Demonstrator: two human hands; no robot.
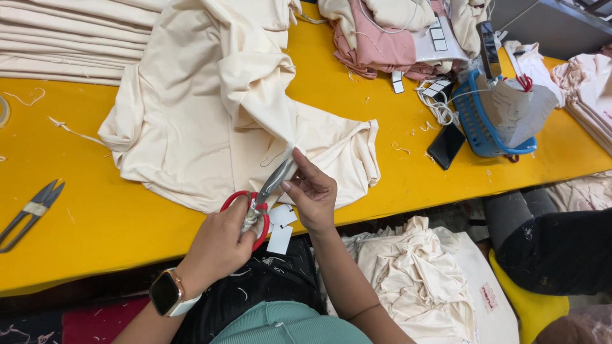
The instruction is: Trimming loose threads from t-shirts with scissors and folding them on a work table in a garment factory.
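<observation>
The left hand (pixel 220 245) is gripping red-handled scissors (pixel 258 204) – fingers curled shut through & around the handle loops, blades pointing up-right toward a fold of the cream garment (pixel 210 108). The blades are looking nearly closed, tips right at the fabric edge. The right hand (pixel 312 194) is pinching that fold just beside the blade tips, thumb & fingers pressed together on the cloth, the rest of the hand lightly curled. Small white tags (pixel 280 229) are hanging below the scissors, between the two hands, at the near edge of the yellow desk (pixel 95 216).

The garment is lying spread over the desk's middle, bunched up toward the top, w/ one corner pulled forward to the hands. A smartwatch (pixel 167 293) is sitting on the left wrist.

Elsewhere on the desk – thread snips (pixel 29 213) are lying at the left, well apart from the hands; a stack of folded cream cloth (pixel 64 38) is sitting top left; a pile of pink & cream pieces (pixel 389 35) top centre. A black phone (pixel 445 145) is lying near a blue basket (pixel 478 121) at the right. Thread scraps are lying scattered over the surface. Below the desk edge, more cream fabric (pixel 414 280) is heaped by the person's right arm.
</observation>
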